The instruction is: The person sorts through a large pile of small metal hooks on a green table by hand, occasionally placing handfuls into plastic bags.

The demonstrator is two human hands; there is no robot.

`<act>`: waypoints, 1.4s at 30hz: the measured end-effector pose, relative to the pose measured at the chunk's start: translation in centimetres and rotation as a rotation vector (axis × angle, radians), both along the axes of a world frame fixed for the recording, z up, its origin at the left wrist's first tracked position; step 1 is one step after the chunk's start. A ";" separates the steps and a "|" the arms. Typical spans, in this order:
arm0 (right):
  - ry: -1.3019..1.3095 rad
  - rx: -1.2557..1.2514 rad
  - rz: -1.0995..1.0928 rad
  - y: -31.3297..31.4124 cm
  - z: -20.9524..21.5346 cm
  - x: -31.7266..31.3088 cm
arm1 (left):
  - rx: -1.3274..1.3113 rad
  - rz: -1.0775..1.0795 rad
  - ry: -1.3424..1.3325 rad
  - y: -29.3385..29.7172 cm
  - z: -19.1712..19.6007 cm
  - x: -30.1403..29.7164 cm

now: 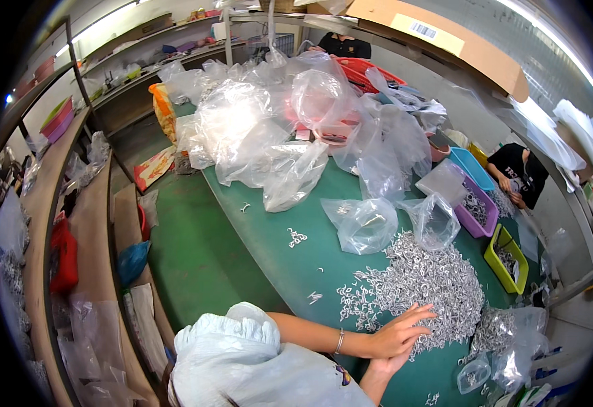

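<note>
A large heap of small silvery metal hook-like pieces [439, 285] lies on the green table [262, 230]. At its near edge my two hands are close together, one overlapping the other. My left hand [399, 334], below a bracelet, has its fingers stretched out and somewhat apart over the pieces; I make out nothing held in it. Beneath it is my right hand [393, 361], its fingers mostly hidden, so whether it holds a piece cannot be told. Beyond the heap, two clear plastic bags [364, 227] rest against its far side.
Clear plastic bags [242, 122] pile up on the table's far part. At the right stand a purple basket [490, 220], a yellow-green basket [524, 275] and a filled bag [513, 325]. A co-worker [520, 173] sits beyond them; another person [344, 46] is at the far end. Shelves [72, 190] line the left.
</note>
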State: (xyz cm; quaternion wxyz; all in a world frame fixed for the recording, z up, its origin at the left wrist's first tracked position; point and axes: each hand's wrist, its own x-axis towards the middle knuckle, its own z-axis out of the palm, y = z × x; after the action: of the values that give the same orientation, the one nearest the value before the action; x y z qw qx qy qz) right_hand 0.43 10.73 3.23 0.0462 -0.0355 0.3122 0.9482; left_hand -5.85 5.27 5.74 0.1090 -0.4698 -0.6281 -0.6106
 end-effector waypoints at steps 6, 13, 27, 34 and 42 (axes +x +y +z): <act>-0.030 0.019 0.049 0.0 0.1 -1.4 | -0.140 0.035 -0.183 0.7 -0.8 0.3; -0.132 0.122 0.082 1.8 -0.2 -1.7 | 0.014 -0.269 -0.358 -3.1 1.1 -1.1; -0.472 0.389 0.006 5.0 -0.8 -1.0 | -0.160 0.406 -0.184 -15.7 10.2 -27.9; -0.616 0.431 -0.062 5.6 0.5 -2.2 | -0.406 0.624 0.232 -5.7 9.8 -42.6; -0.744 0.607 -0.060 6.9 0.4 -3.5 | -0.404 0.806 0.223 1.5 9.1 -58.0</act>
State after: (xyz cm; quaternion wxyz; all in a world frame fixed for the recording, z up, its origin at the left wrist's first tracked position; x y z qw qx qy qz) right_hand -3.08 17.65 3.65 0.1902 -0.3483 -0.0154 0.9177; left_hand -63.89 6.75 14.80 0.3107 -0.2628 -0.8515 -0.3308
